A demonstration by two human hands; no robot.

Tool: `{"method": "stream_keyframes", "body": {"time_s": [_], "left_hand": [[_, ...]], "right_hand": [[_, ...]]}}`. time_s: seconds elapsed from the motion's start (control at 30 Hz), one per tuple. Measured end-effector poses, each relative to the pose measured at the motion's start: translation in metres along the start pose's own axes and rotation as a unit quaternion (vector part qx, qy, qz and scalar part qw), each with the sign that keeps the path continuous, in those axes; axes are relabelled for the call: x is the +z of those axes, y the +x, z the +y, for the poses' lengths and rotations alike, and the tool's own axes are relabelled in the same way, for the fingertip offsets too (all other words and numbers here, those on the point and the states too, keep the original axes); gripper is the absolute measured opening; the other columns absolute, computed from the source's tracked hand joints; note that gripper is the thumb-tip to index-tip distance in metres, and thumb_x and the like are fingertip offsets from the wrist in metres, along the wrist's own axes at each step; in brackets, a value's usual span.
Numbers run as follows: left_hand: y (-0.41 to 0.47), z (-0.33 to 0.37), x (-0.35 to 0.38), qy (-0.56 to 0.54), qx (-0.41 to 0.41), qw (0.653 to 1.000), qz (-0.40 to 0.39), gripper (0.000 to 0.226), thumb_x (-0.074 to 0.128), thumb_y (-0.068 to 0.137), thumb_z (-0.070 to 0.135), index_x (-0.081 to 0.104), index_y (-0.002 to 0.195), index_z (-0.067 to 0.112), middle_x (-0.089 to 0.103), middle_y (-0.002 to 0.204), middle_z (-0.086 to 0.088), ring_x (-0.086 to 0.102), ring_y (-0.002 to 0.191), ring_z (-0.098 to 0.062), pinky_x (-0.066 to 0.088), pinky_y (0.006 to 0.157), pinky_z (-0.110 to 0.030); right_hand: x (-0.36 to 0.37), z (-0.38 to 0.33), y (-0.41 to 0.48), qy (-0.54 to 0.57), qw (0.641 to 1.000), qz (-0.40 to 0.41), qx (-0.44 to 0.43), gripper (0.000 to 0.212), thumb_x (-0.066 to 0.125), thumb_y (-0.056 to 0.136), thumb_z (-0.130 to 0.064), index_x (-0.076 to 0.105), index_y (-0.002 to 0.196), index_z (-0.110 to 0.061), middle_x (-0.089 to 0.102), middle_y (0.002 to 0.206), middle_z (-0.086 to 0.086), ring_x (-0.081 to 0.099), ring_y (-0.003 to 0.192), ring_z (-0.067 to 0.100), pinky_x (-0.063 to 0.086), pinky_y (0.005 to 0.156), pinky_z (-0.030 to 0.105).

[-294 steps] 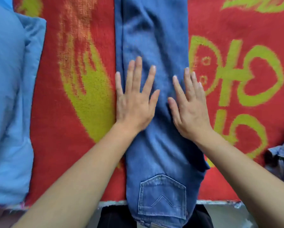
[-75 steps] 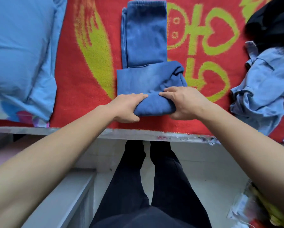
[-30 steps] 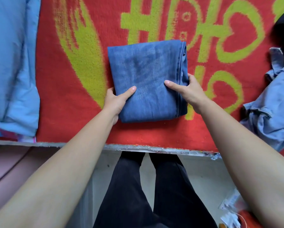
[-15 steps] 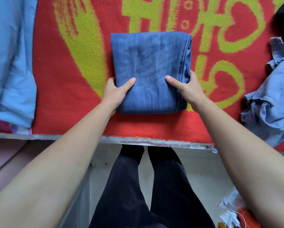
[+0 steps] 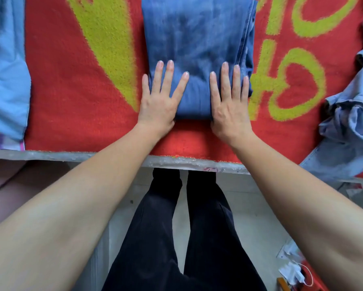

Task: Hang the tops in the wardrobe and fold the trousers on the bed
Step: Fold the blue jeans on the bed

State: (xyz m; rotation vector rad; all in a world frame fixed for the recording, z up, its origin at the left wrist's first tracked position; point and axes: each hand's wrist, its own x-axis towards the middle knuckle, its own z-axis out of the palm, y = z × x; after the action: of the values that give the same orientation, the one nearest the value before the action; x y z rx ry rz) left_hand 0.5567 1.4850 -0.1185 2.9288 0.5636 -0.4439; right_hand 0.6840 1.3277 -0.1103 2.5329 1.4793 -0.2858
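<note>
In the head view, the only one given, the jeans (image 5: 197, 38) are seen folded into a thick square on the red blanket (image 5: 71, 91) of the bed, near its front edge (image 5: 71, 154). Their far end is cut off by the top of the frame.

The left hand (image 5: 157, 101) is laid flat on the near left corner of the stack, with the fingers straight and spread. The right hand (image 5: 228, 103) is laid flat on the near right part, with the fingers straight and close together, beside the side where the layered seams show. Nothing is gripped by either hand; the denim is only pressed down. The step is judged to be the final flattening of the fold.

Several risks may be named:

- **Springing open:** The stack is thick and denim is springy, so the top layers could lift or slide open once the pressure is taken off. This is most likely at the right side, where the loose edges are stacked.
- **Skewed layers:** If the palms are dragged off rather than lifted, the top layer could be pulled askew over those below.
- **Falling off the bed:** The stack lies near the bed's edge, so a pull toward the body could send it over.
- **The shirt:** A pale shirt (image 5: 348, 114) lies crumpled well to the right and reaches the front edge. It could be dragged off if the blanket is tugged.

A blue pillow (image 5: 6, 70) lies well to the left and is not judged to be in the way.
</note>
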Motion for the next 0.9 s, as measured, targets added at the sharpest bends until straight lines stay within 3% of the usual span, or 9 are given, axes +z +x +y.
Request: {"method": "stream_keyframes", "body": {"time_s": [0.1, 0.23, 0.33, 0.4, 0.47, 0.53, 0.6, 0.73, 0.9], "left_hand": [[0.001, -0.001, -0.009, -0.022, 0.012, 0.999, -0.030, 0.113, 0.081, 0.067, 0.021, 0.011, 0.157, 0.019, 0.005, 0.162, -0.022, 0.004, 0.149, -0.042, 0.024, 0.116, -0.055], [0.006, -0.013, -0.057, -0.095, 0.011, 0.989, -0.115, 0.091, 0.067, 0.080, 0.016, 0.017, 0.156, 0.021, 0.011, 0.163, -0.016, 0.009, 0.150, -0.036, 0.020, 0.120, -0.042], [0.010, -0.026, -0.121, -0.185, -0.019, 0.971, -0.151, 0.078, 0.059, 0.080, 0.010, 0.032, 0.152, 0.025, 0.028, 0.156, -0.008, 0.038, 0.139, -0.033, 0.033, 0.113, -0.038], [-0.003, -0.031, -0.180, -0.207, -0.033, 0.967, -0.148, 0.073, 0.057, 0.080, 0.009, 0.039, 0.148, 0.028, 0.036, 0.142, -0.008, 0.052, 0.121, -0.036, 0.042, 0.103, -0.039], [-0.012, -0.031, -0.211, -0.221, -0.043, 0.961, -0.163, 0.074, 0.059, 0.080, 0.009, 0.039, 0.148, 0.030, 0.039, 0.136, -0.009, 0.053, 0.118, -0.036, 0.045, 0.100, -0.039], [-0.036, -0.030, -0.256, -0.229, -0.049, 0.960, -0.156, 0.081, 0.060, 0.077, 0.006, 0.034, 0.151, 0.028, 0.040, 0.143, -0.009, 0.048, 0.127, -0.033, 0.043, 0.103, -0.037], [-0.064, -0.029, -0.299, -0.246, -0.048, 0.960, -0.125, 0.083, 0.057, 0.076, 0.003, 0.032, 0.152, 0.025, 0.041, 0.150, -0.005, 0.044, 0.134, -0.028, 0.041, 0.106, -0.035], [-0.116, -0.026, -0.372, -0.221, -0.054, 0.974, -0.017, 0.085, 0.051, 0.074, 0.006, 0.027, 0.153, 0.028, 0.047, 0.148, -0.001, 0.048, 0.131, -0.027, 0.042, 0.103, -0.034], [-0.173, -0.018, -0.442, -0.156, -0.123, 0.975, 0.100, 0.066, 0.059, 0.077, 0.016, 0.039, 0.138, 0.031, 0.063, 0.125, -0.003, 0.060, 0.111, -0.032, 0.045, 0.086, -0.037]], "right_hand": [[-0.003, 0.001, 0.005, -0.006, 1.000, 0.000, 0.011, 0.061, 0.031, 0.098, -0.007, 0.019, 0.158, -0.010, 0.015, 0.163, 0.022, 0.016, 0.148, 0.049, 0.020, 0.118, 0.062], [-0.056, 0.006, 0.013, 0.059, 0.991, -0.117, 0.018, 0.081, 0.061, 0.084, -0.009, 0.025, 0.157, -0.016, 0.025, 0.162, 0.015, 0.026, 0.147, 0.041, 0.031, 0.115, 0.051], [-0.132, 0.019, 0.030, 0.115, 0.981, -0.154, 0.003, 0.072, 0.069, 0.077, -0.018, 0.045, 0.144, -0.023, 0.050, 0.142, 0.008, 0.054, 0.123, 0.036, 0.049, 0.098, 0.043], [-0.197, 0.026, 0.026, 0.143, 0.976, -0.164, 0.009, 0.061, 0.067, 0.077, -0.021, 0.052, 0.136, -0.027, 0.051, 0.130, 0.009, 0.062, 0.108, 0.037, 0.053, 0.090, 0.043], [-0.232, 0.028, 0.020, 0.164, 0.971, -0.171, 0.011, 0.055, 0.066, 0.076, -0.021, 0.058, 0.129, -0.030, 0.052, 0.119, 0.009, 0.063, 0.100, 0.037, 0.054, 0.088, 0.044], [-0.282, 0.026, 0.003, 0.153, 0.975, -0.159, -0.003, 0.047, 0.062, 0.072, -0.019, 0.062, 0.119, -0.030, 0.056, 0.108, 0.006, 0.063, 0.097, 0.034, 0.054, 0.083, 0.041], [-0.326, 0.024, -0.015, 0.137, 0.981, -0.135, -0.021, 0.046, 0.060, 0.071, -0.019, 0.060, 0.116, -0.031, 0.059, 0.104, 0.005, 0.063, 0.097, 0.033, 0.052, 0.077, 0.037], [-0.402, 0.024, -0.038, 0.109, 0.991, -0.043, -0.066, 0.067, 0.057, 0.069, -0.024, 0.050, 0.134, -0.037, 0.063, 0.118, -0.003, 0.062, 0.107, 0.027, 0.050, 0.078, 0.033], [-0.482, 0.020, -0.056, 0.083, 0.983, 0.040, -0.161, 0.071, 0.065, 0.071, -0.034, 0.043, 0.139, -0.038, 0.060, 0.126, -0.009, 0.062, 0.110, 0.022, 0.049, 0.078, 0.032]]}}
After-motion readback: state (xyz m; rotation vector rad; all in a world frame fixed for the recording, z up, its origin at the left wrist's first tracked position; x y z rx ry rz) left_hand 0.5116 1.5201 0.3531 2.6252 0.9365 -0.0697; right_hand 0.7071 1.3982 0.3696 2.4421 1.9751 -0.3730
